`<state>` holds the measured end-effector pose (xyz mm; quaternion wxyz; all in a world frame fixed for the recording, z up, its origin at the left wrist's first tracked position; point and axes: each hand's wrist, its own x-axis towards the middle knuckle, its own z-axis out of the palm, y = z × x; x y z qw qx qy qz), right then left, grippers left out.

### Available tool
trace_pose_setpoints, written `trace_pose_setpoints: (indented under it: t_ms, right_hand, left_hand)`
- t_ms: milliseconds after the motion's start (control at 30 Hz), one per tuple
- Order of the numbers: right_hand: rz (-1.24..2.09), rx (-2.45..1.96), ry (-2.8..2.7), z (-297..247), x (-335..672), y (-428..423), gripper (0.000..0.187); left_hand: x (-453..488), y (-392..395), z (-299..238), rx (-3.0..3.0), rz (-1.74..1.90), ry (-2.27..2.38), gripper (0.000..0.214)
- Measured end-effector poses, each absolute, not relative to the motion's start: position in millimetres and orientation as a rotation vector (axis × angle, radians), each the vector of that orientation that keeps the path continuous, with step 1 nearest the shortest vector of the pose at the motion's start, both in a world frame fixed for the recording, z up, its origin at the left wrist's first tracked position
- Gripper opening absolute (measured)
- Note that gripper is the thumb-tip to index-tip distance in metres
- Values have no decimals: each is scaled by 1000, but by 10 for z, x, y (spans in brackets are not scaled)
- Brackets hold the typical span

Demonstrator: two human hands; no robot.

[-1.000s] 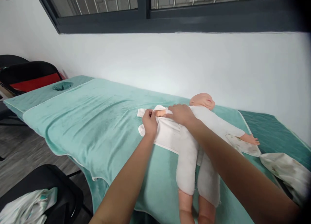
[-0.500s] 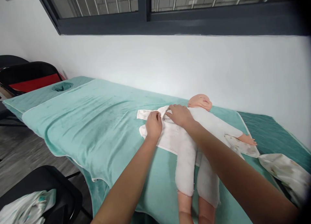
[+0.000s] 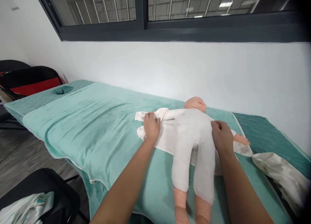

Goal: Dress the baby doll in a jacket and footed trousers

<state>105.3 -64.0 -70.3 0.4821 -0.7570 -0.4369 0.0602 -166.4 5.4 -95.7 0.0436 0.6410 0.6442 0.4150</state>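
Observation:
A baby doll (image 3: 191, 143) in a white one-piece lies on its back on a teal towel (image 3: 97, 120) that covers a massage table. Its head (image 3: 195, 104) points toward the wall and its bare feet toward me. My left hand (image 3: 151, 127) is closed on the white garment cloth (image 3: 145, 117) at the doll's arm on the left side. My right hand (image 3: 222, 136) rests with curled fingers on the garment at the doll's other side, near its bare hand (image 3: 241, 140).
A patterned cloth (image 3: 282, 175) lies crumpled at the right end of the table. A black chair (image 3: 55, 191) with folded cloth (image 3: 24, 209) stands at lower left. Black and red chairs (image 3: 29, 81) stand beyond the table's far left end. The wall and window are behind.
My right hand has left the doll's left shoulder and crossed over its body to the right side. My left hand has stayed on the sleeve cloth.

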Motion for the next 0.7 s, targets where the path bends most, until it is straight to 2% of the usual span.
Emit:
trace_pose_setpoints:
  t_ms: [200,433,700]
  right_hand:
    - [217,-2008,-1027,-747,1107,-720,47]
    - [379,-1827,-981,-712,1036,-742,46]
    - [571,-1527,-1068,-855,901,-661,61]
  left_hand:
    - [-1627,73,-898,1944,1205,1988,7]
    - [-1441,-23,-724,2058,1203,1783,7]
    - [-1057,119,-428,1791,1215,1582,4]
